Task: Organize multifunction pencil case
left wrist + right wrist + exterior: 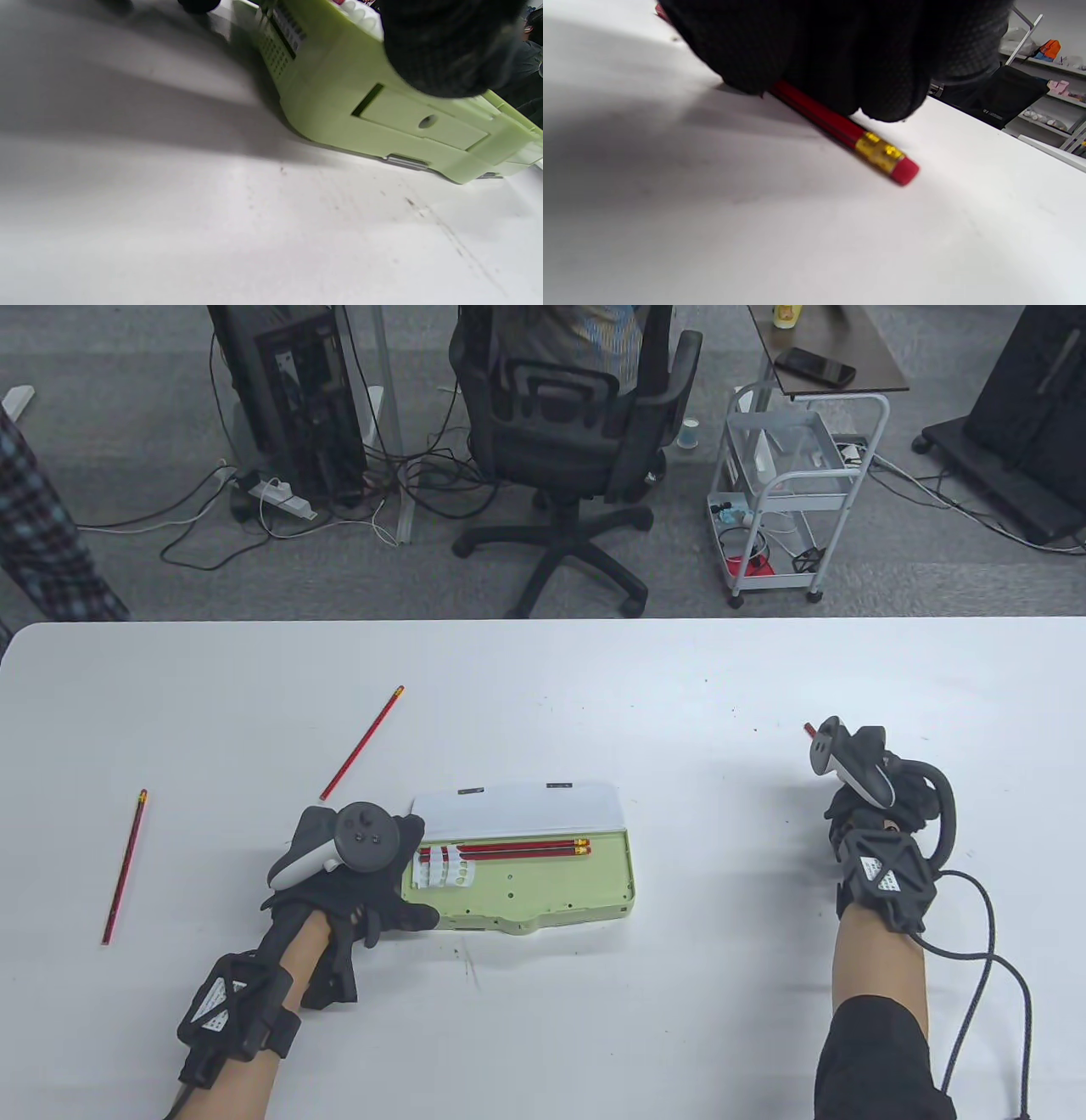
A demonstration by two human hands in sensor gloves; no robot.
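**So: case open, two pencils in, right hand on a third**

Okay — the green pencil case (543,891) lies open on the white worktop (679,687), two red pencils (517,848) inside. The left hand (356,874) grasps its left end. The right hand (874,806) has its grip curled round another pencil (840,127) (eraser end poking out), well to the right. Two loose pencils (362,743) lie off left.

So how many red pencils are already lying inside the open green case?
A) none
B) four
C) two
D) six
C: the table view shows two red pencils lying side by side in the open green pencil case, while two more lie loose on the table to the left and the right hand has its fingers on another.
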